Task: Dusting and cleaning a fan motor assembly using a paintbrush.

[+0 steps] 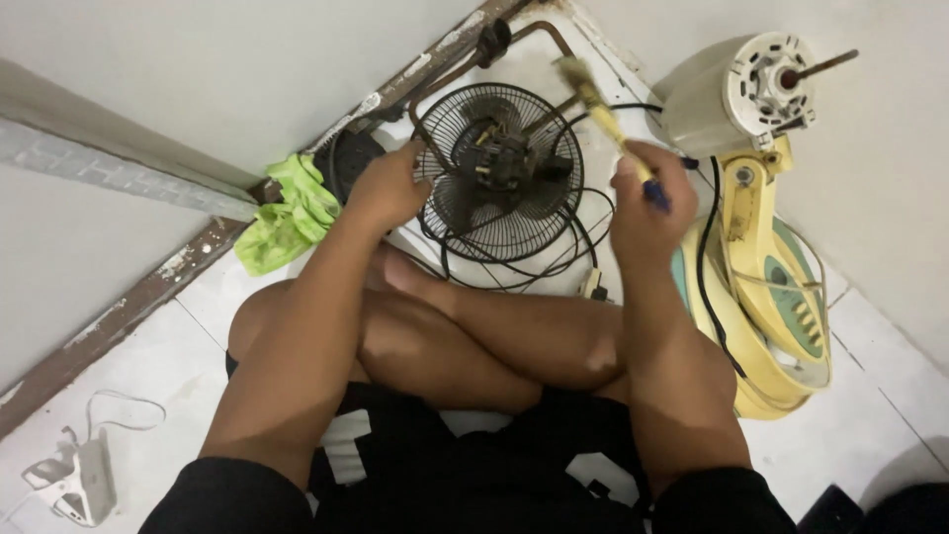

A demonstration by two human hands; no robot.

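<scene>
A round black wire fan grille (pixel 504 183), dusty and fitted with a dark hub at its centre, is propped on the white tiled floor (pixel 870 445) near the corner where the floor edge meets the wall, just beyond the crossed legs. Its left rim is clasped by the left hand (pixel 390 186), apparently so that the grille is kept tilted and steady. A paintbrush with a yellow handle and pale bristles (pixel 598 109) is held in the closed grip of the right hand (pixel 643 203), its bristles raised above the grille's upper right rim. The grille thus lies between the two hands. A cream fan motor (pixel 736 94) and yellow fan base (pixel 766 287) lie beside the right hand, and a green cloth (pixel 287 213) at the floor's left edge.
</scene>
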